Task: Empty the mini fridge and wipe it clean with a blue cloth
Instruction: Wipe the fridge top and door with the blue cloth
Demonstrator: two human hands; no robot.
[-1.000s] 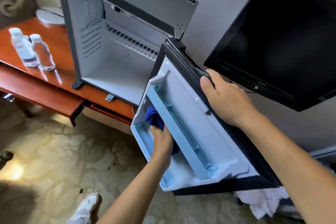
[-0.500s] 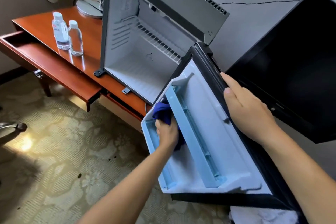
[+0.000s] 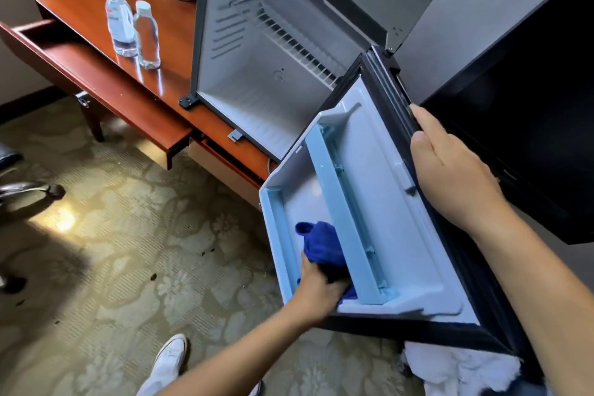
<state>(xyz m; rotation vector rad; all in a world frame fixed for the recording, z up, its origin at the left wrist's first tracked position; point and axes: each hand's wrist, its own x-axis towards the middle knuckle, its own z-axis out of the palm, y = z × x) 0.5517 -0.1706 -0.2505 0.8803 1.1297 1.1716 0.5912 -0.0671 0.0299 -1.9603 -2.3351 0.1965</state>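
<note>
Hands at the open mini-fridge door [image 3: 385, 202]: my left hand [image 3: 318, 288] is bunched tight around the blue cloth [image 3: 323, 244], fingers curled into it, pressing it into the door's lower shelf pocket behind the pale blue retaining rail [image 3: 344, 219], near the pocket's end closest to me. My right hand [image 3: 450, 173] grips the door's dark outer edge, thumb lying along the inner liner and fingers wrapped out of sight round the far side. The rail stands between the cloth and the rest of the liner. Behind the door the mini fridge [image 3: 289, 42] sits open on a red-brown wooden desk [image 3: 83, 10], its cavity showing only a white wire shelf [image 3: 295, 42]. Left of the fridge stand two clear water bottles [image 3: 133, 29], touching each other, with an open desk drawer [image 3: 80, 64] in front of them. Right of the door hangs a black television screen [image 3: 530, 106]; below the door lies crumpled white fabric [image 3: 456, 370].
</note>
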